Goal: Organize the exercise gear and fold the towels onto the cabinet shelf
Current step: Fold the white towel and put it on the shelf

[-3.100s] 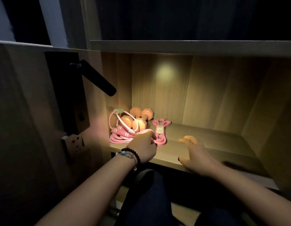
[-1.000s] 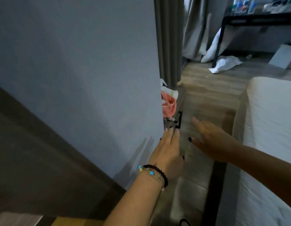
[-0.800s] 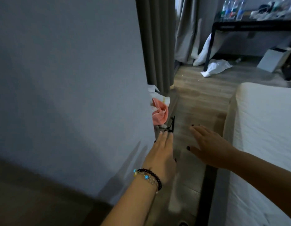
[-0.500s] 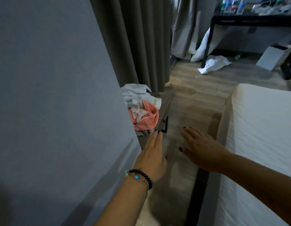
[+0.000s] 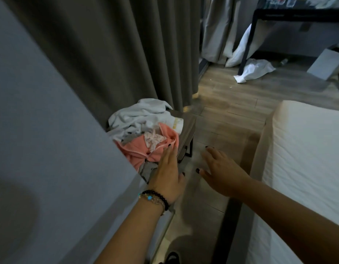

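The coral-pink towel [image 5: 144,151] lies crumpled on a low side table [image 5: 185,130], directly ahead of the left hand [image 5: 169,172] and a little to its outer side; whether the fingertips touch the cloth or just hover at its near edge is hard to tell. A patterned white piece sits tucked in its folds. Past it, farther from the hand, a white towel [image 5: 140,115] is heaped against the grey curtain [image 5: 126,54], and a scrap of grey cloth [image 5: 148,169] shows right beside the hand's knuckles. The heap runs away from the hand, front to back along the table.

The left hand is flat, fingers straight and close together, holding nothing. The right hand [image 5: 221,170] is spread and relaxed, also holding nothing, over the wooden floor between the table and the white bed [image 5: 307,168]; it stands clearly apart from the towels.

So the left hand is the nearer one. I would judge the pink towel is the next thing to be picked up, with the right needing to cross inward to help.
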